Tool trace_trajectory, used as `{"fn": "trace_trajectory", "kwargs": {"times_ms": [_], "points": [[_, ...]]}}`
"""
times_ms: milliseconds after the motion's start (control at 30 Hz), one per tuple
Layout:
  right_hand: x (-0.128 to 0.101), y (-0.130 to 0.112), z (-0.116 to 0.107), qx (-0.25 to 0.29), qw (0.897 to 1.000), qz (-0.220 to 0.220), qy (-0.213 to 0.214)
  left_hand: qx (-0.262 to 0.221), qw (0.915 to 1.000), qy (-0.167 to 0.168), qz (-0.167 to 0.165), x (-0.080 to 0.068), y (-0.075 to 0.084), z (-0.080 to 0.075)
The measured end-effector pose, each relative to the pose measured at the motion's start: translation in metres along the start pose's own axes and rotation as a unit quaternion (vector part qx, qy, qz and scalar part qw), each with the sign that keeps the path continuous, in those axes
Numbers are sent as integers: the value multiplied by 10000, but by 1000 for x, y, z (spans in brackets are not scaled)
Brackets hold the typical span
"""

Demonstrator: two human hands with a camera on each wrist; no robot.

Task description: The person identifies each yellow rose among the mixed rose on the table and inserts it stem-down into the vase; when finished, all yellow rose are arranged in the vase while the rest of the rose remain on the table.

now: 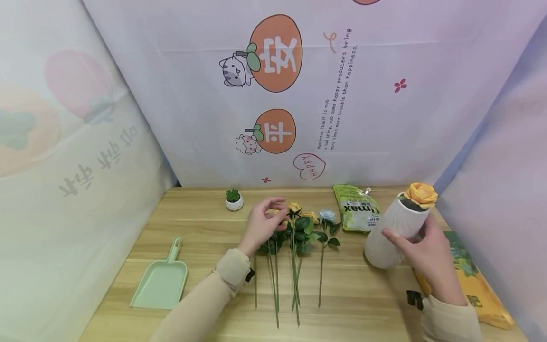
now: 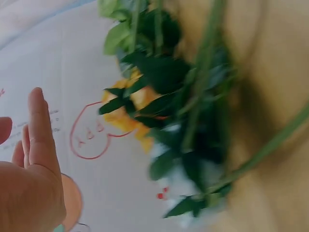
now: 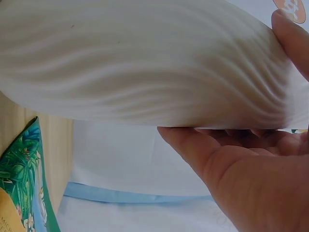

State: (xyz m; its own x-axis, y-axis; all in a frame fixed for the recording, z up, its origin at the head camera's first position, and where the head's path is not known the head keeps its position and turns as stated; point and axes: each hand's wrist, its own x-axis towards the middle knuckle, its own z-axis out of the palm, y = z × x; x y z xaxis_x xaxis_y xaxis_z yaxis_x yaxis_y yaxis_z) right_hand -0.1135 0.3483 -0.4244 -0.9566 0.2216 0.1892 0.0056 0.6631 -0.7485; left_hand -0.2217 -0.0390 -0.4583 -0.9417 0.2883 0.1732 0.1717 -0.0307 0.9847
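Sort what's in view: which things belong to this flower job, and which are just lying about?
Likely the job:
white vase in the right hand
yellow rose in it
flowers by the left hand

Lying about:
potted plant
dustpan
green packet
yellow packet

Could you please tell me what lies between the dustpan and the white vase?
In the head view, long-stemmed flowers lie on the table between them, and the left hand and its sleeve are in that stretch too.
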Motion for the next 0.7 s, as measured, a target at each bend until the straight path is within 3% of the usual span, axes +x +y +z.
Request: {"fn": "trace_trajectory", "kwargs": {"times_ms": [300, 467, 700], "points": [[0, 2, -1, -14, 10000, 19, -13, 575, 9951, -287, -752, -25, -35, 9], [-2, 1, 0, 95, 9999, 36, -44, 845, 9908, -410, -975, -32, -39, 17], [-2, 1, -1, 124, 9999, -15, -6, 1174, 9865, -497, -1026, -33, -37, 20]]}}
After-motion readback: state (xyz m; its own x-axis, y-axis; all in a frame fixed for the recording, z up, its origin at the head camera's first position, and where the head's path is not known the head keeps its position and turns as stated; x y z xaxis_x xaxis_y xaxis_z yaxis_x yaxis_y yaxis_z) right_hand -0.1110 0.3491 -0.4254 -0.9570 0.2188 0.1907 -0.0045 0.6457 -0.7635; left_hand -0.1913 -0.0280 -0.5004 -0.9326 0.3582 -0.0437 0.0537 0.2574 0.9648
